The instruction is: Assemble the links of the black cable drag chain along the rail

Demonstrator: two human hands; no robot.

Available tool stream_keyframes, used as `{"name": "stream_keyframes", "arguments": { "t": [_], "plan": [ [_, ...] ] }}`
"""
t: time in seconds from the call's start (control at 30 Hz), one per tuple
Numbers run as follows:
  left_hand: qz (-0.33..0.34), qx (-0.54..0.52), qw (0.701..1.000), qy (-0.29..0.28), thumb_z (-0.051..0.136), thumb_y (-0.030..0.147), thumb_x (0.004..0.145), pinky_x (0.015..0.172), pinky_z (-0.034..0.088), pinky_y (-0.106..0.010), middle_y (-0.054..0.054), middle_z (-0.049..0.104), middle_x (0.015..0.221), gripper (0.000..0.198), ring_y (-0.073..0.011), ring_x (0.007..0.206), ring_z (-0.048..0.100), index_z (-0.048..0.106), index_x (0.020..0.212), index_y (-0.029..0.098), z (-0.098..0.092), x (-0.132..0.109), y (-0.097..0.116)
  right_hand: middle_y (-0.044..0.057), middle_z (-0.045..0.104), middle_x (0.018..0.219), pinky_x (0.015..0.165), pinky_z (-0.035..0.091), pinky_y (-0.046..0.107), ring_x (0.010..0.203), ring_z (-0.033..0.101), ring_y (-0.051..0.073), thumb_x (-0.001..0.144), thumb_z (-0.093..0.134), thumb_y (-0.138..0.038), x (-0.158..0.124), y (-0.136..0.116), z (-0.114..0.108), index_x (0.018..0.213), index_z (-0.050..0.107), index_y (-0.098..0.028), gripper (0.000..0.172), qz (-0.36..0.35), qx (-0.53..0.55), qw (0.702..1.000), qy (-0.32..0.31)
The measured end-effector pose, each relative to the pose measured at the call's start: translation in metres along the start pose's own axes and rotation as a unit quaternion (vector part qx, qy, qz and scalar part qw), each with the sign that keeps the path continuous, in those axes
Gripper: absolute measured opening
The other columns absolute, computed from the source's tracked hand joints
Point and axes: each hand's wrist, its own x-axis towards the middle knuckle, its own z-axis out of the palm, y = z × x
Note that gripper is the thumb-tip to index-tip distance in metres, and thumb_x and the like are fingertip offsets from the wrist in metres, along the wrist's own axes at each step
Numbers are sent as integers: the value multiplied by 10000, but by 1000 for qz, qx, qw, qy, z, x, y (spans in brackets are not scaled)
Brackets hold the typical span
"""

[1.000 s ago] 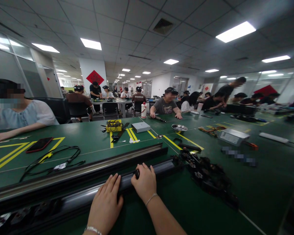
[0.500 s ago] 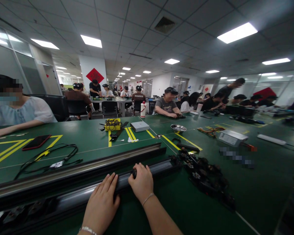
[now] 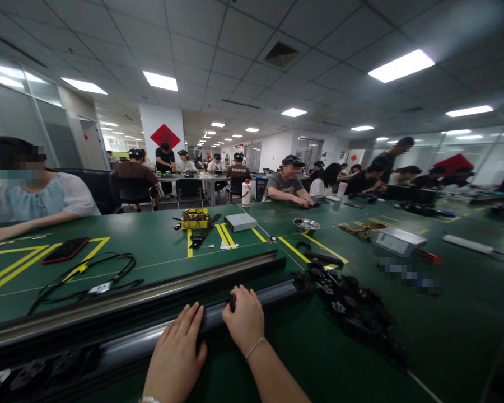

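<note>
A long, dark, glossy rail (image 3: 273, 295) runs slantwise across the table in front of me. My left hand (image 3: 177, 350) lies flat on it, fingers stretched out and close together. Just to the right, my right hand (image 3: 246, 320) is closed round a small black part (image 3: 233, 304) at the rail; most of that part is hidden by the fingers. Behind this rail lies a second long channel-shaped rail (image 3: 218, 272), roughly parallel to it. Dark mechanical pieces (image 3: 33, 372) sit along the near rail's left end.
A heap of black jointed parts (image 3: 353, 305) lies right of the rail. Black cables (image 3: 117, 274), a phone (image 3: 66, 250), a yellow box (image 3: 195, 219), a metal bowl (image 3: 306, 224) and a silver power supply (image 3: 400, 240) stand farther back. Several people sit around the tables.
The view has tilted slightly upward, so the scene sits a little lower. Both hands keep the same places on the rail.
</note>
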Motion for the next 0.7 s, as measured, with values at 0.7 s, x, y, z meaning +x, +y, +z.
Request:
{"name": "stream_keyframes", "arguments": {
  "t": [0.7],
  "plan": [
    [0, 12, 1000, -13, 395, 225, 719, 1015, 323, -386, -58, 420, 1349, 552, -218, 1240, 370, 433, 1265, 156, 1, 1, -1, 46, 635, 920, 984, 242, 325, 966, 539, 176, 651, 455, -154, 1, 0, 0, 848, 589, -194, 242, 5, 23, 1000, 20]
  ]
}}
